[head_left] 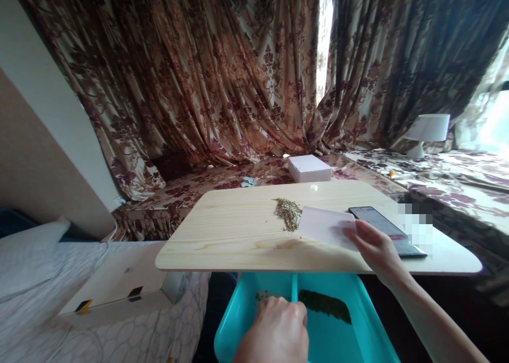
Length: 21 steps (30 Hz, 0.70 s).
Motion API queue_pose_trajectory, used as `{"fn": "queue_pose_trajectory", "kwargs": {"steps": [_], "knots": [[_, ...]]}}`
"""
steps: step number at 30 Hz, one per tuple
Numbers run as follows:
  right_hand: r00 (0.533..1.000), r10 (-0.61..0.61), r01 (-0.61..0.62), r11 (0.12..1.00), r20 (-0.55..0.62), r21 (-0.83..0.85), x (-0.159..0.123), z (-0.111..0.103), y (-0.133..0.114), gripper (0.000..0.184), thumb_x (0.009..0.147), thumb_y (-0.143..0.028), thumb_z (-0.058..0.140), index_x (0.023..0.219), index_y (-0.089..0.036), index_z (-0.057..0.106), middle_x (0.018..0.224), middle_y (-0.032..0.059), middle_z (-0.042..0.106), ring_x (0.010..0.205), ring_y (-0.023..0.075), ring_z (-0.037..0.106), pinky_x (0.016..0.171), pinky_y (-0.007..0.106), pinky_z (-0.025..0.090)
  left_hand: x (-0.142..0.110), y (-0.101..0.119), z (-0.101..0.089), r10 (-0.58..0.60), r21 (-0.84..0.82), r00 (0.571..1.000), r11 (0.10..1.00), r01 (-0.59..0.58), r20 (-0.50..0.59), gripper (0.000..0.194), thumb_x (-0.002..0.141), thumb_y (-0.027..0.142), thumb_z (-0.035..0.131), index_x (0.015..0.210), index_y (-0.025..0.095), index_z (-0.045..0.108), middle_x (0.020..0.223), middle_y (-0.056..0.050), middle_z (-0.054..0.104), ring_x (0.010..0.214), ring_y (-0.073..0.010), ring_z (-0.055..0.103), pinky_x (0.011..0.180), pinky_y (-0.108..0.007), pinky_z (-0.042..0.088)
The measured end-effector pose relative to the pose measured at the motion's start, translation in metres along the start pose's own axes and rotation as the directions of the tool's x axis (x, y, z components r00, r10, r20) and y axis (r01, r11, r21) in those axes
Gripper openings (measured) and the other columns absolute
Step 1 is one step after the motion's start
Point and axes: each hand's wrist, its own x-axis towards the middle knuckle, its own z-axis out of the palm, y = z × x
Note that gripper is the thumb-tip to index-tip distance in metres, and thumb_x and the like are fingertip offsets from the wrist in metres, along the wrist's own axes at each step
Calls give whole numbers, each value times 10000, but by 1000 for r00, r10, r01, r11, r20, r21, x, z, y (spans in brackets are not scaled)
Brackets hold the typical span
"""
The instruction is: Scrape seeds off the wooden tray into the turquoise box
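L hand (pixel 276 328) at bin (pixel 334 344), grip unclear | R hand (pixel 374 246) pinching card (pixel 324 225) | tablet (pixel 376 219) alongside | box (pixel 309 168) beyond tbl (pixel 222 225)

- From here I see a pale wood-grain bench (pixel 222 230) with rounded corners.
- Near its middle I make out loose, small greenish grains (pixel 289 214).
- Right of them lies a tablet (pixel 379 218).
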Motion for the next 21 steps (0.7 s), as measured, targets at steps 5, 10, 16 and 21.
{"fn": "queue_pose_trajectory", "kwargs": {"steps": [5,10,16,21], "knots": [[1000,-5,5,1000,10,-10,1,2,0,371,585,-504,760,802,-205,721,806,67,762,778,265,702,683,339,556,-10,-20,0,-80,-67,995,995,76,-59,355,870,195,311,935,218,659,960,-82,672,972,-257,572,867,-373,408],[997,23,-22,1000,73,-15,-1,0,2,406,566,-524,772,812,-202,743,822,65,766,772,263,698,679,336,554,-12,-26,-4,-89,-85,993,993,82,-82,328,861,201,331,891,235,657,945,-51,688,951,-243,582,853,-351,401],[965,99,-102,995,242,-3,-10,-9,-1,460,561,-568,776,827,-193,754,862,86,766,813,286,697,691,340,567,-12,-27,-5,-77,-83,995,994,72,-65,328,859,209,331,912,242,654,965,-45,686,957,-238,579,849,-344,400],[967,125,-127,992,220,-5,-19,-27,-3,399,576,-511,793,836,-212,750,880,85,763,848,294,692,721,345,570,-10,-24,-3,-68,-64,995,996,63,-70,336,859,205,326,911,238,656,953,-55,681,950,-248,582,858,-366,409]]}}
